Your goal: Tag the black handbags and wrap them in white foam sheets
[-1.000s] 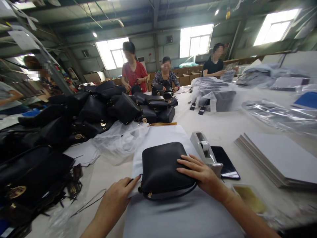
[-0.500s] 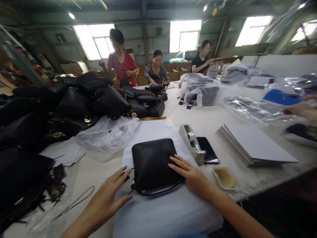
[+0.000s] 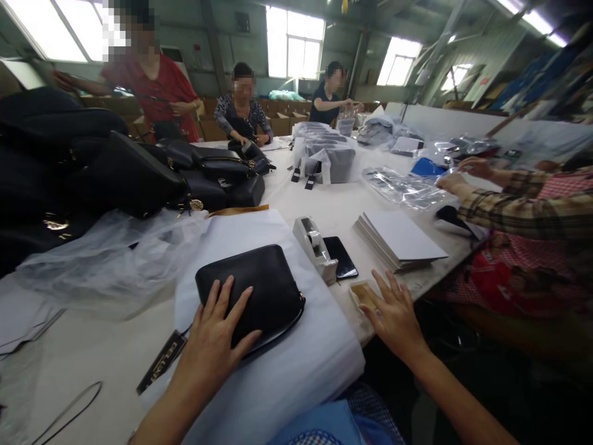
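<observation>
A black handbag [image 3: 266,272] lies flat on a stack of white tissue paper [image 3: 319,340] in front of me. My left hand [image 3: 220,324] rests on its near left part with the fingers spread. By my left wrist, a black tag with gold lettering [image 3: 162,361] sticks out to the left. My right hand [image 3: 391,312] is away from the bag, at the table's front edge. Its fingers are apart, and one dips to a small dish with a yellowish pad [image 3: 364,295]. The thumb and fingers there grip nothing that I can see.
A tape dispenser [image 3: 315,250] and a phone [image 3: 340,256] lie right of the paper, before a stack of grey-white boards [image 3: 401,238]. Black bags [image 3: 134,167] are heaped at left beside crumpled clear wrapping [image 3: 115,262]. Co-workers are across the table, and another's sleeves [image 3: 523,207] reach in from the right.
My right hand has left the bag and moved right to the dish. My left hand has come onto the bag, which now lies turned. The view has swung right.
</observation>
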Tool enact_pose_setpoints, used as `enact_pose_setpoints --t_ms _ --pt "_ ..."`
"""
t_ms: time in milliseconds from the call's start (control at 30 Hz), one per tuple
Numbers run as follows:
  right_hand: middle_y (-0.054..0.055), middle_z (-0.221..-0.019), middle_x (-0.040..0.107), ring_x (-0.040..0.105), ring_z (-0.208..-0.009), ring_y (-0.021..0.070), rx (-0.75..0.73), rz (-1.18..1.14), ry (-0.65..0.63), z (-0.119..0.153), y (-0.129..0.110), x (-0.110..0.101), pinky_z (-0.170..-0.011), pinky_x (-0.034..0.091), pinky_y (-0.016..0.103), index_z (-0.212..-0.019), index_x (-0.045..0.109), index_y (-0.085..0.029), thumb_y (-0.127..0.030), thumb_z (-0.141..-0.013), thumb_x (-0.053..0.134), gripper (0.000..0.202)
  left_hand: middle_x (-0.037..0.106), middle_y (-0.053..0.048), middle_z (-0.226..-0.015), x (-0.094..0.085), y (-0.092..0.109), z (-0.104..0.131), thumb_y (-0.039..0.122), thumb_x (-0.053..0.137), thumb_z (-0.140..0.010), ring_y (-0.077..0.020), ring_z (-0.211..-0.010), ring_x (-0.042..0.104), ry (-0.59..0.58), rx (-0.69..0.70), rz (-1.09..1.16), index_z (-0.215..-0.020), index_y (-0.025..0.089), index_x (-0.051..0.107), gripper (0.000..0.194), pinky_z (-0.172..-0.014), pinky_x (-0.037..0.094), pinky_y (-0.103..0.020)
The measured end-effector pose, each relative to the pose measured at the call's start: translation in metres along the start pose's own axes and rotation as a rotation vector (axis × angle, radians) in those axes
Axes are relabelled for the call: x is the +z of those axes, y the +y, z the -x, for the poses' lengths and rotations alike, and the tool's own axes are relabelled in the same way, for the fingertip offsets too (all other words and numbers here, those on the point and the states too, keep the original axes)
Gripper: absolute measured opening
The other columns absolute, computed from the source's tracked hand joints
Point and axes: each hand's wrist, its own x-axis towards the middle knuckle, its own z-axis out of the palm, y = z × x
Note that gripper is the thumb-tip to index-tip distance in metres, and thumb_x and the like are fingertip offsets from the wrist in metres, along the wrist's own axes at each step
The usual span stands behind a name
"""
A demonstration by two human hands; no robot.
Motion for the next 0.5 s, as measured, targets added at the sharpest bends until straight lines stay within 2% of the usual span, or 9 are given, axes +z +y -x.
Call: enact_pose_setpoints --t_ms 100,200,300,367,433,500 --pt "0.011 -0.151 0.047 0.032 -0.143 0.0402 -0.048 -0.009 -0.04 0.006 0.002 0.007 -0.111 0.027 0.071 -0.118 0.067 -0.025 -0.045 -0.096 0.053 0.033 0.017 -0.012 -0.165 -0.003 0.002 0.001 0.043 0.062 -0.089 -0.0393 -0.151 0.015 -0.009 -0.016 0.005 -0.152 0.027 0.037 0.069 -0.109 0.037 -0.061" --pt "0.009 -0.145 0.053 0.041 -0.138 0.0381 -0.075 -0.099 0.073 -0.017 -0.008 -0.007 -0.11 0.033 0.067 -0.119 0.067 -0.027 -0.039 -0.097 0.053 0.028 0.016 -0.011 -0.166 -0.003 0.005 0.004 0.038 0.063 -0.089 -0.0389 -0.151 0.016 -0.011 -0.035 0.01 -0.153 0.031 0.034 0.07 -0.108 0.038 -0.062" --pt "0.006 -0.137 0.06 0.052 -0.13 0.0321 -0.094 -0.283 0.252 -0.066 -0.033 -0.032 -0.111 0.04 0.053 -0.112 0.067 -0.029 -0.033 -0.094 0.06 0.02 0.014 -0.01 -0.166 -0.001 0.007 0.006 0.032 0.066 -0.086 -0.0393 -0.15 0.015 -0.019 -0.058 0.022 -0.153 0.033 0.031 0.076 -0.108 0.037 -0.064" --pt "0.005 -0.129 0.065 0.06 -0.121 0.0288 -0.125 -0.431 0.289 -0.107 -0.057 -0.042 -0.106 0.047 0.045 -0.1 0.067 -0.028 -0.033 -0.092 0.064 0.01 0.013 -0.01 -0.166 -0.001 0.007 0.006 0.029 0.068 -0.083 -0.0394 -0.151 0.015 -0.026 -0.074 0.039 -0.154 0.034 0.03 0.081 -0.109 0.035 -0.065" --pt "0.004 -0.117 0.07 0.066 -0.109 0.0256 -0.187 -0.571 0.22 -0.15 -0.083 -0.039 -0.095 0.053 0.039 -0.09 0.066 -0.028 -0.034 -0.091 0.066 0.007 0.013 -0.009 -0.166 -0.001 0.009 0.006 0.026 0.071 -0.08 -0.0392 -0.151 0.014 -0.029 -0.091 0.055 -0.154 0.035 0.03 0.085 -0.109 0.034 -0.065" --pt "0.001 -0.105 0.074 0.07 -0.097 0.0229 -0.267 -0.654 0.074 -0.194 -0.109 -0.021 -0.088 0.056 0.035 -0.086 0.068 -0.027 -0.036 -0.091 0.067 0.01 0.013 -0.009 -0.166 -0.002 0.01 0.007 0.024 0.072 -0.078 -0.0392 -0.151 0.014 -0.028 -0.106 0.064 -0.153 0.035 0.03 0.087 -0.11 0.034 -0.066"
